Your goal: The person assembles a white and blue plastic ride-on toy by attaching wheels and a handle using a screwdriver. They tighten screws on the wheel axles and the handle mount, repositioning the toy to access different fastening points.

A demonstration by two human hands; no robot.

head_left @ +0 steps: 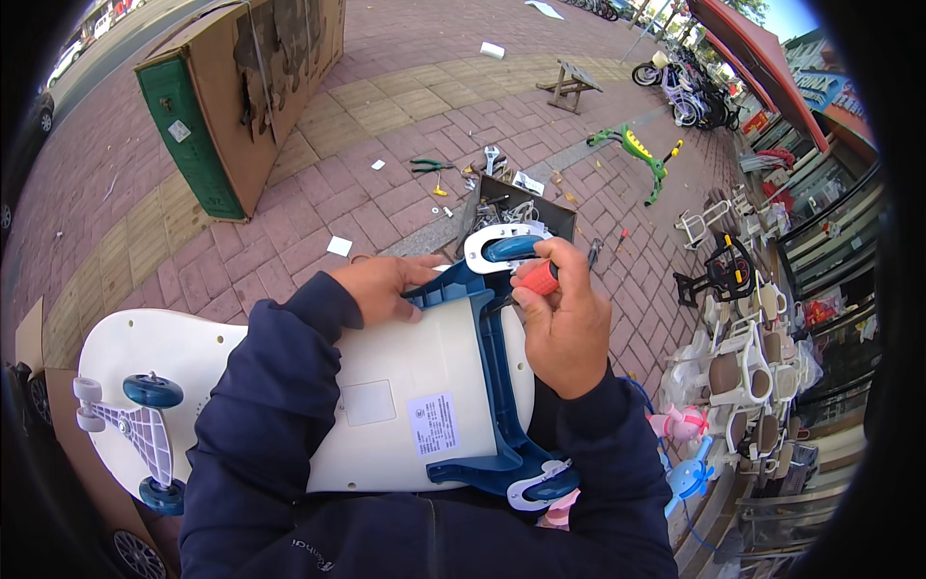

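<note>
A white ride-on twist car (386,454) lies upside down across my lap, its underside up. A dark blue wheel bracket (492,376) crosses its right part, with a caster wheel (511,248) in a white housing at the far end and another caster (545,485) at the near end. My left hand (381,292) grips the bracket's far arm, thumb on the near side and fingers over the far side. In my right hand (569,333) is a red-handled screwdriver (540,278), pinched between thumb and fingers, pointing at the bracket beside the far caster. Its tip is hidden.
Beyond the car stands an open toolbox (555,217) full of metal parts, with pliers (431,166) and an adjustable wrench (492,157) nearby. A big cardboard box (280,87) is at the far left. Child seats (743,376) crowd the right. A green scooter-like frame (639,150) lies farther off.
</note>
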